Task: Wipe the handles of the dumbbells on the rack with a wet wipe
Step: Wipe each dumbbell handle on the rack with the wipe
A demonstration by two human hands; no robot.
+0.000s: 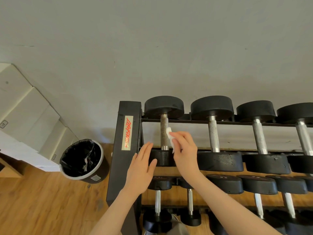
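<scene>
Head view shows your right hand (183,150) pinching a white wet wipe (170,135) between curled fingers and thumb, the wipe's upper edge pressed to the right side of the knurled handle (164,131) of the leftmost dumbbell on the top tier of the rack (126,150). Your left hand (141,164) is flat, fingers straight and close together, holding nothing; it sits just left of your right hand, over the near black head (161,157) of that same dumbbell, though you cannot tell from this angle whether it touches it. Beyond your left fingertips, on the rack's black upright, a pale strip label (127,133) carries red script running lengthwise; the letters are too stylised and turned to read. Right of your right hand, three more dumbbells lie across the top tier, the next dumbbell handle (213,133) dull and speckled. Below your wrists a lower tier holds smaller dumbbells; markings on their heads are too faint to read. Well left of your left hand, a round bin (83,160) with a black liner stands on the wooden floor (42,200), beside stacked white boxes (25,116).
</scene>
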